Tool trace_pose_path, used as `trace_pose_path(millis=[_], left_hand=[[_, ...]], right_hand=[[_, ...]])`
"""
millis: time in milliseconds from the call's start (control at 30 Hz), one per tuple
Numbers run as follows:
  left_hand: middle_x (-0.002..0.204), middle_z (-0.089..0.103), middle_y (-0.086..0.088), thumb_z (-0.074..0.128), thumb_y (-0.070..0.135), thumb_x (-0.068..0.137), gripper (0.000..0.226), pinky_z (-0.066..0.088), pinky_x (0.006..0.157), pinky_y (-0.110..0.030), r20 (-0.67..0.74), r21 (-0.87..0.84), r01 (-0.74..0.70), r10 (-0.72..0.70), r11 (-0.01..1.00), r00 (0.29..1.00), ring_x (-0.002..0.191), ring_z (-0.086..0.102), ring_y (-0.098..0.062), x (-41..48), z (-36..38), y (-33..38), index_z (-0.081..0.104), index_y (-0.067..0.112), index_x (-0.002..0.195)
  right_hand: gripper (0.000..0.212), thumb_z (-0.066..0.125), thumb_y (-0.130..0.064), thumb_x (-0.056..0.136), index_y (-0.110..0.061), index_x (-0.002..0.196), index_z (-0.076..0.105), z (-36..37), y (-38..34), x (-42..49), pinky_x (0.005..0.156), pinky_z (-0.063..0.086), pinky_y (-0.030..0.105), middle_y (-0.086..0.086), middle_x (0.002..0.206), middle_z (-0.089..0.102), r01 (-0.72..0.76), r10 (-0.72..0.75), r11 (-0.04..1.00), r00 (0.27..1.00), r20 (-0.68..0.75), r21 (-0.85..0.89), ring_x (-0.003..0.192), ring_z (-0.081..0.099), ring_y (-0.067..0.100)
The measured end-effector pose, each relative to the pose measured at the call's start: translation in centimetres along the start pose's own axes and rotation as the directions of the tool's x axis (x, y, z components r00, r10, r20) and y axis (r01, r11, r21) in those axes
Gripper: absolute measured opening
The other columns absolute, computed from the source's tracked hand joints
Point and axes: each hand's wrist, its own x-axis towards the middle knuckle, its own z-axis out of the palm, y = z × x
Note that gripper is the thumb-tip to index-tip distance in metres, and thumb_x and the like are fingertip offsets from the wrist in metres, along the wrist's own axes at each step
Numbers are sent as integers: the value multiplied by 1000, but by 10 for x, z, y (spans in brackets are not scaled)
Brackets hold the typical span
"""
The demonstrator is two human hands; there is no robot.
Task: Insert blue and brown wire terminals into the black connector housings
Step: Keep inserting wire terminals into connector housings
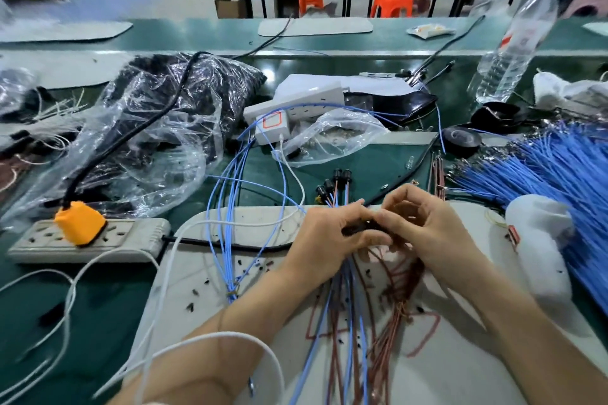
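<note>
Single head view, looking forward-down, close over cluttered workbench (pixel 345 161).

readable text: none | bottle label (pixel 518 39): blurred | white adapter sticker (pixel 272 122): red outline, illegible

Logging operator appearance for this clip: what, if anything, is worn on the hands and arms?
The left hand and right hand are bare, with no gloves, and no ring or watch shows. The left forearm and right forearm are uncovered as far as the frame shows; no sleeve is plainly in view.
</note>
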Motion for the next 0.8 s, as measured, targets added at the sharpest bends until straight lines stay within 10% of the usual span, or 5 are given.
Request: trace_pose_path(millis=[167,367,500,600,800], left_hand=[[63,66,7,66,1,85,26,40,52,-11,-46,-125,82,-88,989,995,46,45,-3,7,-16,24,68,19,104],[69,70,6,53,-3,92,26,52,52,-18,256,-337,221,-136,915,957,44,55,-5,2,-56,97,63,19,100],[81,70,-4,46,3,97,39,57,62,-24,609,-91,439,-299,894,735,54,66,-16,-35,-81,119,50,23,130],[103,71,-3,49,19,99,39,54,78,-24,749,457,136,-462,879,475,85,69,-18,-57,-90,117,46,25,138],[77,70,-2,59,10,92,11,55,75,-33,-55,436,316,-325,843,944,69,65,-15,-40,-126,63,68,11,87]], right_hand=[[8,62,-23,85,-16,80,65,-21,-21,6,46,41,14,-7,52,57,195,-174,980,932,-317,35,45,49,5],[23,49,-22,100,-19,78,54,-53,-58,42,40,45,17,-11,49,58,224,-125,965,846,-518,134,42,59,4],[23,48,-18,100,-18,79,54,-43,-55,79,36,41,15,-2,65,62,136,-168,985,873,-457,-103,40,58,2],[16,53,-19,98,-6,97,61,-13,-39,96,55,53,29,12,90,66,-4,-115,950,926,-360,-313,63,66,15],[38,66,-26,89,-7,121,57,64,-23,68,98,33,28,14,124,53,55,-156,802,981,-119,-595,118,48,27]])
